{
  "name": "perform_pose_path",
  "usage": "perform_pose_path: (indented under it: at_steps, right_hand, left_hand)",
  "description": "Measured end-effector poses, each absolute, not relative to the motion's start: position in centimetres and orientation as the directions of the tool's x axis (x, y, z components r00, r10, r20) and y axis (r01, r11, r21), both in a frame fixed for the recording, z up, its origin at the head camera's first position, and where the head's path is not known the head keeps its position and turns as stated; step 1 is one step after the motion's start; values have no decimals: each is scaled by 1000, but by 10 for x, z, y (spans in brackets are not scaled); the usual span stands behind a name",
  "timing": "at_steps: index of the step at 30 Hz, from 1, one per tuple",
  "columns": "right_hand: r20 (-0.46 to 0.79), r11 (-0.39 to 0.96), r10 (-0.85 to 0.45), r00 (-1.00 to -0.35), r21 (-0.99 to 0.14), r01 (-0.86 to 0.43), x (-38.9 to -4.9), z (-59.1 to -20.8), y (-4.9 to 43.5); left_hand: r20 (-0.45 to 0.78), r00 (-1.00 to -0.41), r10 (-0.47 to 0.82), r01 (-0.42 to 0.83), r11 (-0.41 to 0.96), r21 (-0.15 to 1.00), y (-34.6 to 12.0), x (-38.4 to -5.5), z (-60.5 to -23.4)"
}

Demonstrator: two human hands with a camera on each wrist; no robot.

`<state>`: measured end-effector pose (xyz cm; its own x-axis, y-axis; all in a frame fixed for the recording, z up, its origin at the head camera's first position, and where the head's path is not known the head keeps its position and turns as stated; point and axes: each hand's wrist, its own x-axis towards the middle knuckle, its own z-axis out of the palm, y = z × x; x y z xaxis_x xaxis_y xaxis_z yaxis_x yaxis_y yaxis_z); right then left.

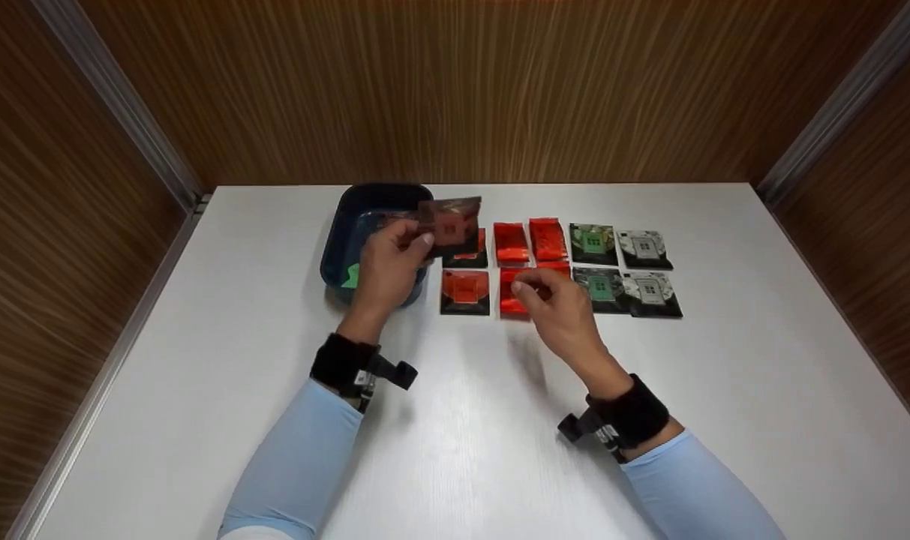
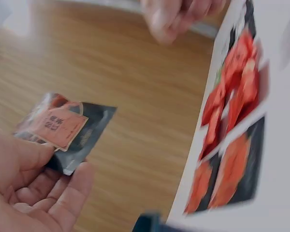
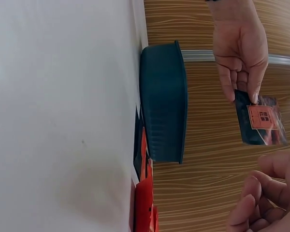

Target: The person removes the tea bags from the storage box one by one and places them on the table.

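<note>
My left hand (image 1: 388, 268) pinches a flat black sachet with an orange-red label (image 1: 451, 225) between thumb and fingers. It is lifted beside the right rim of a dark blue basin (image 1: 333, 247). In the left wrist view the same sachet (image 2: 63, 126) shows its label face up, one corner gripped. My right hand (image 1: 563, 307) hovers over the red packets (image 1: 512, 244), its fingers loosely bent around nothing. In the right wrist view those relaxed fingers (image 3: 250, 193) are apart from the sachet (image 3: 260, 118).
Flat sachets lie in two rows: orange-labelled ones (image 1: 465, 292) nearest the basin, then red packets, green-labelled ones (image 1: 593, 244) and silver-white ones (image 1: 650, 292). Inside the basin are a green piece (image 1: 351, 276) and other packets. Wood-grain panels (image 1: 470, 97) enclose the white table (image 1: 462, 450).
</note>
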<state>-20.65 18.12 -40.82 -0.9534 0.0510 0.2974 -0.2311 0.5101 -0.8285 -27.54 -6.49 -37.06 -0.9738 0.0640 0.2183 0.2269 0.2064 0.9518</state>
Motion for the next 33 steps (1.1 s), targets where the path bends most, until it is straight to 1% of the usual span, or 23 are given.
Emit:
perform_pose_path:
  at_steps: [8,17,22,27,33]
  right_hand:
    - [338,427,75,-938,-861,-276,-200,-403,178]
    - [320,321,98,-942,-906,-275,-199,-408,177]
    - [260,280,77,-962,-932,-229,-198,-408,176]
    - [202,302,52,-978,-937,-178,-195,-410,175]
    - [183,302,45,-982,-940,-161,-193,-414,172]
  left_hand:
    - [164,-964,207,212,231,950,-41,-241,-386]
    - [68,-941,333,157,249,956,-34,-229,-391]
    - [70,-946,316,164,283,945,-35,-228,-390]
    - [77,-949,304,173,299,938,-35,-225,-392]
    - [101,-943,318,214,344,914,-39,-222,-397]
